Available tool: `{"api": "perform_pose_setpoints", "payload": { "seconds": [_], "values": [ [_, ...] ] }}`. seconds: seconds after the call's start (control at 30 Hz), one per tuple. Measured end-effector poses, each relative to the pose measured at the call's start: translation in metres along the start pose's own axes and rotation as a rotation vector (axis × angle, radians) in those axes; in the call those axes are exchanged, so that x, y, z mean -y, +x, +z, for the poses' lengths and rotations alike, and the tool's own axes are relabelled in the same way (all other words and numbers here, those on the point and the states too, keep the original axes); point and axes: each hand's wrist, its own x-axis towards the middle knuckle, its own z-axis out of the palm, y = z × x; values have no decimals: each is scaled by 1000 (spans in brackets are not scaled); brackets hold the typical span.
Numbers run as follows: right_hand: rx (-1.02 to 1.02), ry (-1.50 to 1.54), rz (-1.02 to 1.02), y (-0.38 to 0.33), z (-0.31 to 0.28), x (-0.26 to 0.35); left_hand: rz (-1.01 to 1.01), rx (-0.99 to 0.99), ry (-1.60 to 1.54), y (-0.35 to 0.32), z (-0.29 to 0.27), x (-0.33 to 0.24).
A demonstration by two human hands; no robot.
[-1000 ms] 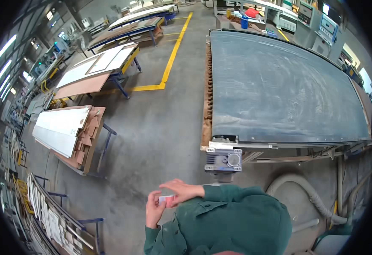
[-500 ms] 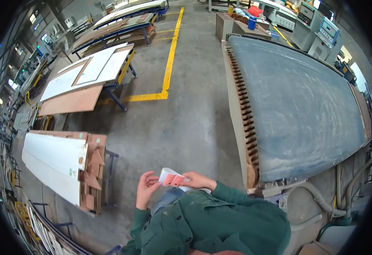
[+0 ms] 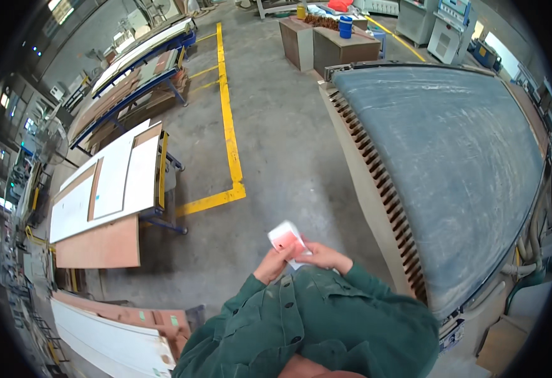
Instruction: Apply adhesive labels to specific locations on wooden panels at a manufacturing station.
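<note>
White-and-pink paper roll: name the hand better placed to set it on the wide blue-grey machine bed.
Right hand, probably: it holds the roll and is nearer the bed; the left hand, also on the roll, is farther away.

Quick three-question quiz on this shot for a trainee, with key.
1. What do the left hand and right hand both hold?
2. True or false: the blue container stands on a brown block.
3. In the picture, which lies right of the long yellow floor line: A) the large grey-blue surface, or B) the white panels?

Key:
1. A white-and-pink roll.
2. True.
3. A.
</note>
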Motion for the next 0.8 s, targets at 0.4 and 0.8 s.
{"api": "perform_pose_setpoints", "payload": {
  "seconds": [0.4,0.8],
  "values": [
    [60,144,205,355,-159,101,475,-289,-241,260,-217,-285],
    [-1044,-761,-314,522,-388,242,38,147,63,679,-169,-427]
  ]
}}
